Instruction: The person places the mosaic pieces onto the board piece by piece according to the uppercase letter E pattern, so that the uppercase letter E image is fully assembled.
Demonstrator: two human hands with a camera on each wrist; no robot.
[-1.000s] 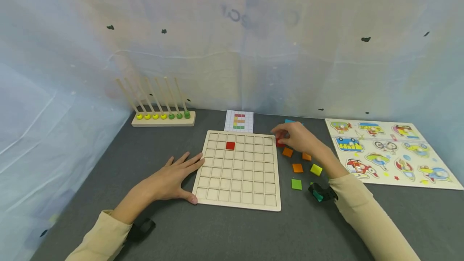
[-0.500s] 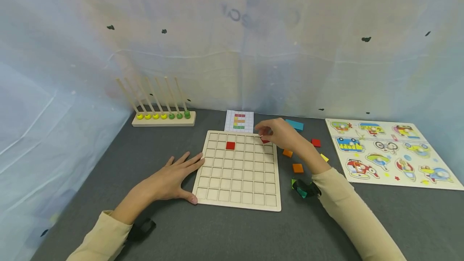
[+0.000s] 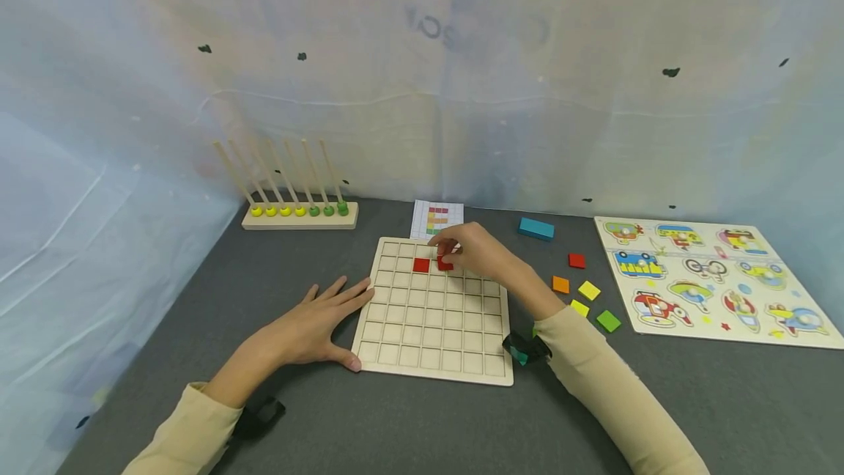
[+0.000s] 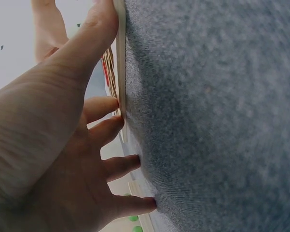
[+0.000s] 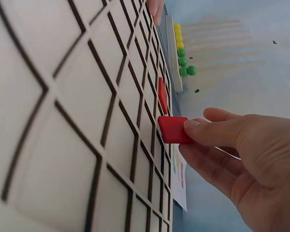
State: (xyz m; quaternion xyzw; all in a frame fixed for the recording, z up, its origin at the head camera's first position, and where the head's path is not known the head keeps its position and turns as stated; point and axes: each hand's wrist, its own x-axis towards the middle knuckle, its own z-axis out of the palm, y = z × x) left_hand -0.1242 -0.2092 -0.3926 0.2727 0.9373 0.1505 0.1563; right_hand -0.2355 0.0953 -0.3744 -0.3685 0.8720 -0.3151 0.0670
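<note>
My right hand [image 3: 478,251] pinches a red square tile [image 5: 172,129] between thumb and fingers, tilted, with one edge right at the surface of the wooden grid board [image 3: 422,321]. Directly left of it, a second red tile [image 3: 421,265] lies flat in a cell near the board's far side. My left hand [image 3: 316,328] rests with spread, straight fingers at the board's left edge; thumb and fingertips touch the rim and the cloth, as the left wrist view shows. A printed pattern card [image 3: 437,217] of coloured squares lies behind the board, partly overlapped by my right fingers.
To the right lie a blue block [image 3: 537,229], a red tile [image 3: 576,261], an orange tile [image 3: 560,284], and yellow and green tiles [image 3: 609,321], some behind the sleeve. A vehicle puzzle board [image 3: 719,281] is far right. A bead rack [image 3: 300,221] with upright pegs stands back left.
My right hand has carried the red tile leftward from the loose pieces, over the board, to beside the placed red tile. My left hand stays where it was.
</note>
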